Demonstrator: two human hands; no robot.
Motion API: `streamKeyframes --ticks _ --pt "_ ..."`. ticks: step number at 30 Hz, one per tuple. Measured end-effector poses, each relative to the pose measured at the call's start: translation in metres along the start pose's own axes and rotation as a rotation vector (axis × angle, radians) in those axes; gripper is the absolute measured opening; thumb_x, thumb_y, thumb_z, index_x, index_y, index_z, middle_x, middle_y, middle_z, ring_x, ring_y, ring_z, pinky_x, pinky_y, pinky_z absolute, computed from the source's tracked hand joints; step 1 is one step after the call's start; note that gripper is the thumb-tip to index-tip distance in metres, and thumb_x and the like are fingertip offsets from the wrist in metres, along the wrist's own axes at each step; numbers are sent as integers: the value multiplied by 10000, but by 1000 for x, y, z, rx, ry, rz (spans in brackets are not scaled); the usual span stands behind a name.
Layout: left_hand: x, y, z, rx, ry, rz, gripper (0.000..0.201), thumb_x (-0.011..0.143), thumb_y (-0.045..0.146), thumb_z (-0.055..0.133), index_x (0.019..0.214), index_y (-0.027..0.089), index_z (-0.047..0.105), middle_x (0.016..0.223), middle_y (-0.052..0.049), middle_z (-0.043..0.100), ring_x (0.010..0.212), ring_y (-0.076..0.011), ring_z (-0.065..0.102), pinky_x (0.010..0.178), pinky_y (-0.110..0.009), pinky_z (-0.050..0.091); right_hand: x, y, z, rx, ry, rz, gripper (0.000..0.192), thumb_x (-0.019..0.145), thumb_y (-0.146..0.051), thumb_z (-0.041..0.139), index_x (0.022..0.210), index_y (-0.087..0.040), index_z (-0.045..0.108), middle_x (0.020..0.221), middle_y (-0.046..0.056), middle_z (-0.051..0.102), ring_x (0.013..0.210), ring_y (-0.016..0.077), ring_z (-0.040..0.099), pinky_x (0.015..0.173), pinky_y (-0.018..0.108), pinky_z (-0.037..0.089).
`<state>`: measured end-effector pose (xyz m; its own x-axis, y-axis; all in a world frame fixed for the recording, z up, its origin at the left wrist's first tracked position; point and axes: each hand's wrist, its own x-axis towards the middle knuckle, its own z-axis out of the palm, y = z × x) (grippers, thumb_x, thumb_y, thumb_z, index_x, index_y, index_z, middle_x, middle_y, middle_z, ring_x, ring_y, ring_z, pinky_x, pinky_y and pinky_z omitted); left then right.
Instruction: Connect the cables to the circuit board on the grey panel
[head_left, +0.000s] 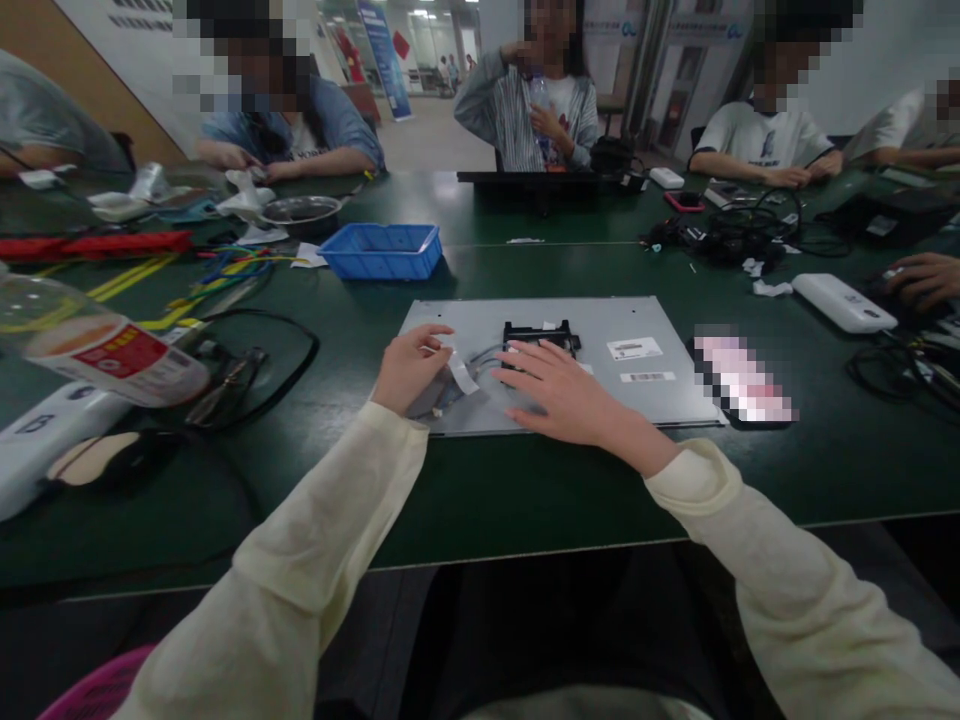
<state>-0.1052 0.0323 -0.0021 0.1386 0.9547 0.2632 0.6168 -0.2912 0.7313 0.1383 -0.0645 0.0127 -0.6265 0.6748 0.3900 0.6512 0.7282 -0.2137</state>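
Observation:
A flat silver-grey metal panel [637,393], which looks like the back of a display, lies on the table in front of me. White labels [634,348] are stuck on its right half, and a black bracket [517,331] sits near its middle. Thin grey cables [482,358] run across the panel left of the bracket. My left hand [409,368] is over the panel's left part, thumb and fingers pinched on a whitish strip of tape [463,374]. Fingers spread, my right hand [562,395] rests over the panel and covers part of the bracket and cables.
A phone [746,385] lies against the panel's right edge. Behind it stand a blue plastic bin [382,262] and a metal bowl [301,212]. A bottle [105,345] and cables are at left. A white power bank [844,302] is at right. Several people sit around the table.

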Motion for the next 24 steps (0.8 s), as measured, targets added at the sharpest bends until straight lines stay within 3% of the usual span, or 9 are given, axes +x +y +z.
streamKeyframes --ticks 6,10,20,24 --pt "-5 8 0 231 -14 23 296 737 338 566 936 169 705 816 -33 685 646 -151 614 676 -255 475 8 -15 10 -70 -51 -166 517 930 -402 444 1360 -115 435 1451 144 412 1390 262 280 1148 481 193" --pt "-6 8 1 276 -10 29 267 744 334 567 902 162 696 798 -41 694 679 -171 627 680 -269 480 9 -16 17 -90 -93 -224 523 935 -428 429 1338 -96 450 1427 162 440 1367 267 328 1133 476 222" --pt "-9 10 -1 324 -34 67 171 763 294 554 810 185 677 758 -40 692 670 -185 624 695 -294 471 9 -16 22 -12 -104 -244 465 958 -408 390 1284 -89 483 1311 161 548 1232 239 490 1072 428 327" --pt "-7 7 -2 339 -54 81 171 770 299 555 813 183 674 767 -46 695 699 -196 628 692 -305 467 10 -16 21 -15 -85 -226 416 951 -375 416 1244 -95 509 1306 159 533 1220 245 485 1050 417 361"
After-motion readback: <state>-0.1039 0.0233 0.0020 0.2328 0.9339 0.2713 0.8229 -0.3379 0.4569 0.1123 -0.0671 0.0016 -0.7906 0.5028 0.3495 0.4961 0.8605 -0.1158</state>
